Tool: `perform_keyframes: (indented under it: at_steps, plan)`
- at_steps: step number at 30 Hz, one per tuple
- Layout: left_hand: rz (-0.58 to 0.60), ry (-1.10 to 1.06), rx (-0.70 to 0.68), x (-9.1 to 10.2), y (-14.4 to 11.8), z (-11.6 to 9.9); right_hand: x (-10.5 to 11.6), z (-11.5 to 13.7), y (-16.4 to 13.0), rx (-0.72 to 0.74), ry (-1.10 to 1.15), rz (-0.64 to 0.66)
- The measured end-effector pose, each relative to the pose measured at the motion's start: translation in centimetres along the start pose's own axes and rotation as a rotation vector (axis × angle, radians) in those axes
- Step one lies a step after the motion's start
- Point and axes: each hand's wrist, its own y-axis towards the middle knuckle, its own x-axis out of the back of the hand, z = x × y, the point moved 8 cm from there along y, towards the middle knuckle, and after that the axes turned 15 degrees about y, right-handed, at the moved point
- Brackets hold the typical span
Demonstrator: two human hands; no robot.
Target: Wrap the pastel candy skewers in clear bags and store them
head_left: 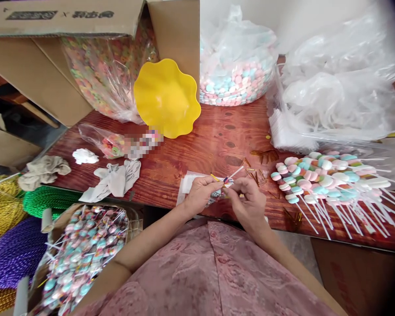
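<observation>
My left hand [200,192] and my right hand [246,199] meet over the front edge of the red wooden table [217,136]. Together they pinch a lollipop in a clear wrapper [217,193], whose white stick [235,172] points up and to the right. A thin gold twist tie [215,177] sticks out between my fingertips. A small stack of clear wrappers [188,182] lies under my left hand. Loose gold ties [255,173] lie just right of my hands.
A pile of unwrapped pastel lollipops [319,177] lies to the right. A box of wrapped lollipops [82,250] sits lower left beside coloured cord rolls [16,250]. A yellow wavy bowl [166,97], candy bags [237,74], a cardboard box [52,52] and cloth rags [116,180] stand behind.
</observation>
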Motion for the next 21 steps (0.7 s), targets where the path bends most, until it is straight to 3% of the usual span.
perform_keyframes:
  at_steps: [6,8,10,12,13,16,18,21]
  plan:
    - [0.059,0.410,-0.218,-0.5,-0.3,-2.1,-1.3,-2.8,0.7,-0.384,0.395,0.335]
    - [0.113,0.473,-0.237,-0.7,-0.2,-2.2,-1.6,-2.7,0.9,-0.430,0.420,0.463]
    - [0.211,0.458,-0.164,-1.1,-0.1,-1.6,-2.0,-2.1,0.8,-0.410,0.357,0.628]
    - [0.368,0.363,0.019,-1.6,-0.4,-0.2,-2.2,-0.6,0.7,-0.252,0.206,0.765]
    - [0.457,0.299,0.125,-1.9,-0.8,0.6,-2.2,0.5,0.6,-0.107,0.114,0.805]
    - [0.700,0.146,0.365,-2.7,-2.5,1.8,-2.0,4.9,-1.1,0.470,-0.139,0.844]
    - [0.813,0.111,0.435,-3.0,-3.4,2.0,-2.0,6.8,-3.1,0.765,-0.248,0.854]
    - [0.935,0.126,0.469,-3.1,-4.1,1.9,-1.9,7.9,-4.6,0.949,-0.295,0.847]
